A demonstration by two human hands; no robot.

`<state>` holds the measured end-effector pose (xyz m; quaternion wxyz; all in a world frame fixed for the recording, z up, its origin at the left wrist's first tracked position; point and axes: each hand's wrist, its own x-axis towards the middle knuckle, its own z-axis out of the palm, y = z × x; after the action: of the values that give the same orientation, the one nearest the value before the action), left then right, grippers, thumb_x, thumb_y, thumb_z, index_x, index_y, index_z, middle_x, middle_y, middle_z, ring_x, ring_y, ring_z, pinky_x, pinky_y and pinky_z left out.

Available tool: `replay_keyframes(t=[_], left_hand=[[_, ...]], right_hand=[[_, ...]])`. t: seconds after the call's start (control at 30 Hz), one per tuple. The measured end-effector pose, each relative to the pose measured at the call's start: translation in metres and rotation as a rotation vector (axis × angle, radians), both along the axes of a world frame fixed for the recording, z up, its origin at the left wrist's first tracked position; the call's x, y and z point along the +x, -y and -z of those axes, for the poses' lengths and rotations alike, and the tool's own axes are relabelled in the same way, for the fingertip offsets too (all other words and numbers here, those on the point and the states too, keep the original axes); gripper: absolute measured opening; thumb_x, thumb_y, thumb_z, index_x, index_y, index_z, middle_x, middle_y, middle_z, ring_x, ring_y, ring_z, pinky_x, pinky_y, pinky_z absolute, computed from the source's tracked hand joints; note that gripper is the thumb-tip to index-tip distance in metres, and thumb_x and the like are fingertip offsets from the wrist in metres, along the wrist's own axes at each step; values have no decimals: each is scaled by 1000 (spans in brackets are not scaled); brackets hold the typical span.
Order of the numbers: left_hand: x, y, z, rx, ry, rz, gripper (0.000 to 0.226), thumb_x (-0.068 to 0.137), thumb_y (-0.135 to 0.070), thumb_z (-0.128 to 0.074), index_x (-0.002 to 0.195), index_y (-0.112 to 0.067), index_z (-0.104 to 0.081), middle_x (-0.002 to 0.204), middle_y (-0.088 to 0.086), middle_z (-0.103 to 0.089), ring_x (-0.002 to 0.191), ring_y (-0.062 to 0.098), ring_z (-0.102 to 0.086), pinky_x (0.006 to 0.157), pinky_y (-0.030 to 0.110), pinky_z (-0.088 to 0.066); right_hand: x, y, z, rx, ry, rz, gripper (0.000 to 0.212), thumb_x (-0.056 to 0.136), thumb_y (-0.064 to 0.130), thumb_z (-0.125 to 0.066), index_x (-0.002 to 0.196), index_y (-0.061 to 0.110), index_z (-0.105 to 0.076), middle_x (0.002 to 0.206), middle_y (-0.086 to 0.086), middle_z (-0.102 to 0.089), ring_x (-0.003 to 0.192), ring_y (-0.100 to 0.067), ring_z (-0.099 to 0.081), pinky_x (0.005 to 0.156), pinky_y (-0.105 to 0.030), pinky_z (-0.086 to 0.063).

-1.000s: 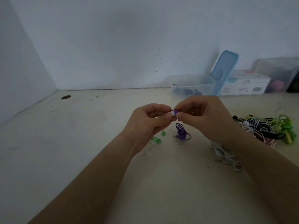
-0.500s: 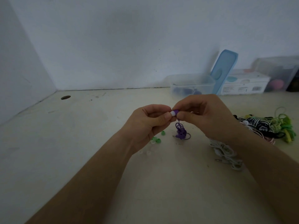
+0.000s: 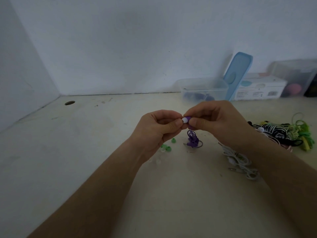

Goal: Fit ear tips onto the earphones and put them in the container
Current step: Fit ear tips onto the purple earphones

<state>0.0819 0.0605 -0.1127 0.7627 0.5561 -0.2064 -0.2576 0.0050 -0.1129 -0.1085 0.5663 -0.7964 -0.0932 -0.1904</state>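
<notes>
1. The left hand (image 3: pixel 154 131) and the right hand (image 3: pixel 221 122) meet above the middle of the worktop (image 3: pixel 85 152), with an ear tip (image 3: pixel 184 120) and an earbud (image 3: pixel 188 118) between their grips.
2. The coiled cable (image 3: pixel 193 140) hangs below them, reaching the worktop.
3. Loose ear tips (image 3: pixel 167 148) lie just left of the cable, beneath the left hand.
4. A bundled earphone set (image 3: pixel 240 162) lies beside the right forearm, and a heap of earphones (image 3: pixel 283 133) lies further right.
5. Behind the hands, by the wall, stands the container (image 3: pixel 204 88). A lid (image 3: pixel 238 76) leans at its right, then come a box (image 3: pixel 260 90) and a tub (image 3: pixel 295 78).
6. A hole (image 3: pixel 70 103) sits back left.
</notes>
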Motion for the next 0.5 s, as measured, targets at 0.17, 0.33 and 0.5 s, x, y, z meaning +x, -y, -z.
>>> replay_keyframes(t=[0.17,0.33,0.5], left_hand=[[-2,1,-3,90,154,-91,27,65,-16,-77,90,-8,-72,87,14,-75,80,21,-74,74,24,-57],[-5,3,-2,136,250,-120,16,85,-6,-70,101,-6,-73,91,14,-76,85,24,-74,78,25,-59],[-6,3,-4,98,197,-130,15,86,-4,-70,100,-4,-73,91,15,-76,86,25,-75,74,24,-58]], right_hand=[[1,-1,0,-21,21,93,12,85,3,-72,93,12,-76,83,-6,-77,80,-22,-74,80,-33,-61],[3,-2,0,-9,41,148,9,82,8,-76,89,13,-76,80,-5,-77,77,-22,-74,80,-37,-61],[3,-2,1,8,41,162,11,83,5,-75,89,13,-76,78,-3,-77,75,-19,-74,76,-29,-60]])
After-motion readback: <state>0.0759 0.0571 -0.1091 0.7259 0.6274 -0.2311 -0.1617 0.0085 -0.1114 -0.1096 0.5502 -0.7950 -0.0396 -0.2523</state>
